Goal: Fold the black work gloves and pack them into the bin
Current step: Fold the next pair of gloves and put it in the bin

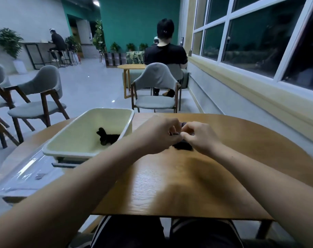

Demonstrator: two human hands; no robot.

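Observation:
A black work glove (182, 146) lies on the wooden table (179, 185) just past the middle, mostly hidden under my hands. My left hand (159, 135) and my right hand (199, 136) meet over it, fingers curled, each pinching a dark edge of the glove between them. To the left stands the cream bin (67, 140), tilted on a stand, with another black glove (107, 137) lying inside near its right wall.
A clear plastic sheet or bag (24, 176) lies at the table's left edge in front of the bin. A grey chair (156, 90) stands beyond the table, a person seated behind it. More chairs stand at the left; a windowed wall runs along the right.

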